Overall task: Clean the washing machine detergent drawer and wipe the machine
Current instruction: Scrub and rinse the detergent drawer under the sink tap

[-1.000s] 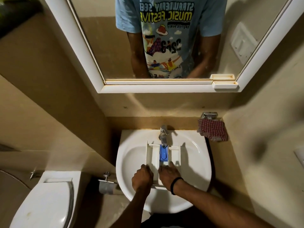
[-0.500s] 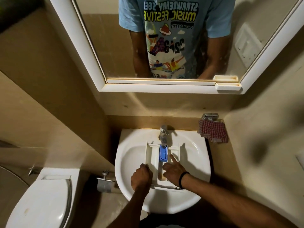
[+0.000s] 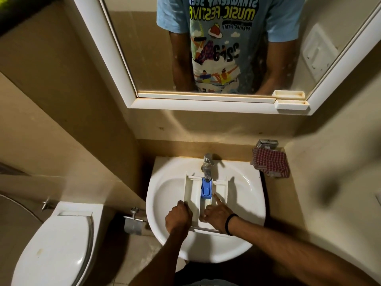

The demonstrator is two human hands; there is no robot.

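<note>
The white detergent drawer (image 3: 192,189) lies in the white sink (image 3: 165,195) under the chrome tap (image 3: 207,165), with its blue insert (image 3: 206,188) in the middle compartment. My left hand (image 3: 178,216) grips the drawer's near left edge. My right hand (image 3: 216,213), a black band on its wrist, rests in the right part of the drawer. Its index finger points straight out beside the blue insert, and the other fingers are curled. Whether water runs from the tap cannot be told.
A red checked cloth (image 3: 271,165) hangs on the wall holder right of the sink. A toilet (image 3: 55,244) stands at the lower left, with a paper holder (image 3: 133,225) between it and the sink. A white-framed mirror (image 3: 206,48) hangs above.
My right hand has shifted from gripping the drawer's near edge into the right compartment, with its index finger now stretched toward the blue insert. The left hand keeps its grip.
</note>
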